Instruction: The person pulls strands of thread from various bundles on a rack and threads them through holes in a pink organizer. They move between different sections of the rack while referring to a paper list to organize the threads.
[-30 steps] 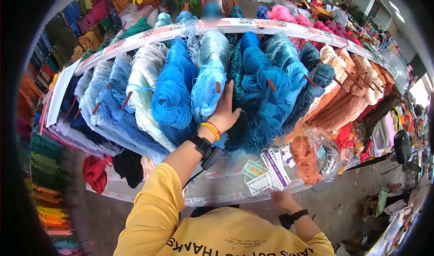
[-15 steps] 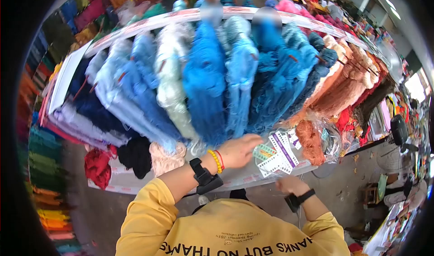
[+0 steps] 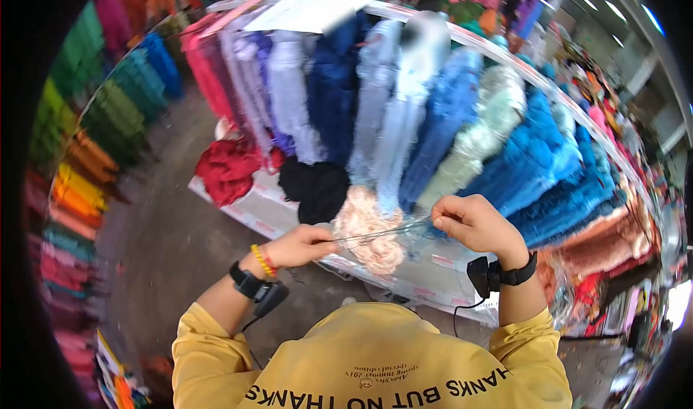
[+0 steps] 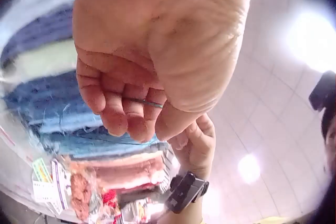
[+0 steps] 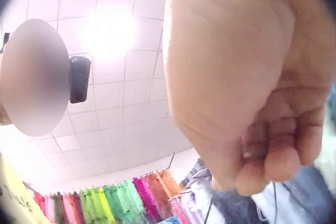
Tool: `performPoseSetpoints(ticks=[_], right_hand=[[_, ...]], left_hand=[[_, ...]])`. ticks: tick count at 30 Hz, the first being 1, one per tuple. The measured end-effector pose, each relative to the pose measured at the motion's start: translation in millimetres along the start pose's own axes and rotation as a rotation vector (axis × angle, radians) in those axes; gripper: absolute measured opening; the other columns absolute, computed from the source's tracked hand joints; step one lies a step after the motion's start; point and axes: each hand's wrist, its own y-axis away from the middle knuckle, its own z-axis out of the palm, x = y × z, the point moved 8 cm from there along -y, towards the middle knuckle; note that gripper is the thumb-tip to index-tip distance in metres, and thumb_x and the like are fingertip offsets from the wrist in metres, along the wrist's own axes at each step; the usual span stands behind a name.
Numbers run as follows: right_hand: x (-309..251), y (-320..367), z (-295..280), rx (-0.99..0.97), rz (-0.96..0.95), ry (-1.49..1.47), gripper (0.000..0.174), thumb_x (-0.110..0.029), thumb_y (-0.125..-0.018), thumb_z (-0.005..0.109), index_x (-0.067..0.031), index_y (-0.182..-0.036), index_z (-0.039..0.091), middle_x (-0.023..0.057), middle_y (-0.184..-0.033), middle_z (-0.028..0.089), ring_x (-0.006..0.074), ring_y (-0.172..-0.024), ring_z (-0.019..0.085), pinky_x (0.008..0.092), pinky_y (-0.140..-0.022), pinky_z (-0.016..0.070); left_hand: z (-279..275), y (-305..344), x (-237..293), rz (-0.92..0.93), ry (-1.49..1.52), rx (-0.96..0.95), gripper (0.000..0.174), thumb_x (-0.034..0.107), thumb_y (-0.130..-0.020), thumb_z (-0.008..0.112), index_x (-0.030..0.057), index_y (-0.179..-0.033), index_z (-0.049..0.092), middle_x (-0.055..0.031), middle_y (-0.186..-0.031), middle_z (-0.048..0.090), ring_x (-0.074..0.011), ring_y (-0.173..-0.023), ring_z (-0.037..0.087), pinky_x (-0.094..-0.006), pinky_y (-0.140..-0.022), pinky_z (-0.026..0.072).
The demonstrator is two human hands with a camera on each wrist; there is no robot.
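Observation:
Several thin dark threads (image 3: 390, 231) run stretched between the two hands above the table's front. My left hand (image 3: 303, 246) pinches one end, thumb against curled fingers; in the left wrist view a dark strand (image 4: 142, 101) crosses its fingers. The other end is in my right hand (image 3: 476, 223), its fingertips closed together. Thin strands (image 5: 275, 203) hang below that hand in the right wrist view. Under the threads lies a pale pink yarn bundle (image 3: 364, 214), partly crossed by them.
Hanging skeins line the rack, among them navy (image 3: 333, 91) and bright blue (image 3: 530, 153) ones. Black yarn (image 3: 315, 191) and red yarn (image 3: 229, 171) lie on the table edge (image 3: 256, 218). Punched cards (image 4: 59, 179) lie near a rust-coloured skein (image 4: 80, 190). More skeins (image 3: 126, 106) hang at left.
The left hand has drawn back from among the blue skeins. The right hand has risen from the table's front edge, and threads now stretch between both hands. The head view has swung left.

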Motion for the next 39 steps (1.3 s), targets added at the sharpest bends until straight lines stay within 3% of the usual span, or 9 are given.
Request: performPoseSetpoints(ticks=[8,11,14,15,18,19,22,36,39], right_hand=[[-67.6,-117.7,53.3,-0.097,-0.245,0.008,0.009,-0.012,-0.08,0.056,-0.0039,-0.083,0.053,0.0129,-0.061,0.053,0.0285,-0.055,0.054,0.0341,-0.052,0.0412],[-91.0,-145.4,69.7,-0.152,-0.335,0.068,0.01,-0.013,-0.08,0.056,-0.0041,-0.084,0.053,0.0132,-0.063,0.054,0.0299,-0.057,0.055,0.0352,-0.052,0.0416],[-113.0,-168.2,90.9,-0.223,-0.45,0.095,0.011,-0.015,-0.08,0.056,-0.0045,-0.084,0.053,0.0139,-0.064,0.055,0.0316,-0.06,0.056,0.0367,-0.052,0.0418],[-119.5,-174.8,96.5,-0.215,-0.513,0.03,0.01,-0.012,-0.08,0.057,-0.0029,-0.083,0.053,0.0101,-0.059,0.051,0.0212,-0.051,0.05,0.0299,-0.049,0.0385],[-136.8,-192.5,106.2,-0.216,-0.627,-0.035,0.01,-0.012,-0.08,0.058,-0.0026,-0.082,0.053,0.0098,-0.058,0.05,0.0207,-0.051,0.05,0.0296,-0.049,0.0387],[-141.0,-198.0,105.4,-0.229,-0.61,-0.012,0.012,-0.016,-0.081,0.056,-0.0046,-0.083,0.053,0.0148,-0.064,0.055,0.0326,-0.06,0.056,0.0382,-0.052,0.0422],[-133.6,-215.9,94.2,-0.217,-0.562,-0.059,0.012,-0.015,-0.081,0.056,-0.0044,-0.083,0.053,0.0145,-0.064,0.055,0.0321,-0.06,0.057,0.0375,-0.052,0.0427],[-78.0,-327.2,105.6,-0.001,-0.31,-0.248,0.012,-0.014,-0.082,0.055,-0.0021,-0.082,0.054,0.009,-0.062,0.053,0.0152,-0.056,0.05,0.0287,-0.054,0.0415],[-96.9,-345.1,117.6,0.093,-0.315,0.189,0.012,-0.012,-0.079,0.055,-0.0059,-0.089,0.055,0.0123,-0.084,0.059,0.0295,-0.071,0.058,0.037,-0.064,0.0457]], left_hand=[[-91.8,252.2,-149.5,-0.741,-0.004,0.509,0.019,0.022,-0.081,0.058,0.0032,-0.086,0.061,-0.0037,-0.076,0.058,-0.0092,-0.066,0.053,-0.0235,-0.061,0.0445],[-116.5,291.0,-137.5,-0.741,-0.645,0.681,0.034,0.025,-0.076,0.062,0.0019,-0.1,0.056,-0.0111,-0.098,0.055,-0.0155,-0.072,0.056,-0.0269,-0.067,0.0468],[-139.6,249.7,-65.0,-0.412,-0.565,0.953,0.045,0.018,-0.077,0.061,0.0067,-0.119,0.047,-0.0124,-0.113,0.049,-0.0167,-0.076,0.057,-0.0279,-0.072,0.0472],[-141.2,217.9,-13.7,-0.318,-0.41,0.989,0.048,0.016,-0.078,0.06,0.0083,-0.123,0.045,-0.0106,-0.114,0.049,-0.0148,-0.076,0.056,-0.0273,-0.071,0.0474],[-130.7,129.8,50.3,0.041,0.041,0.767,0.056,0.009,-0.085,0.056,0.0048,-0.134,0.031,-0.0053,-0.122,0.046,-0.0074,-0.079,0.05,-0.0225,-0.071,0.0445],[-126.7,108.4,66.8,0.065,0.039,0.675,0.054,0.01,-0.085,0.056,0.0053,-0.133,0.032,-0.0046,-0.118,0.049,-0.0082,-0.08,0.051,-0.0234,-0.072,0.0448],[-128.8,76.5,67.0,-0.014,0.184,0.471,0.028,0.017,-0.087,0.055,0.0019,-0.111,0.054,0.0007,-0.087,0.058,-0.0058,-0.071,0.05,-0.0221,-0.067,0.0443],[-284.8,108.8,104.1,0.069,0.026,0.545,0.016,0.018,-0.085,0.059,0.0028,-0.09,0.06,0.0016,-0.081,0.06,-0.0041,-0.07,0.052,-0.0193,-0.063,0.0435],[-318.6,104.3,98.7,0.078,-0.014,0.5,0.013,0.015,-0.085,0.059,0.0023,-0.088,0.06,0.0014,-0.079,0.06,-0.003,-0.068,0.052,-0.0183,-0.061,0.0426]])
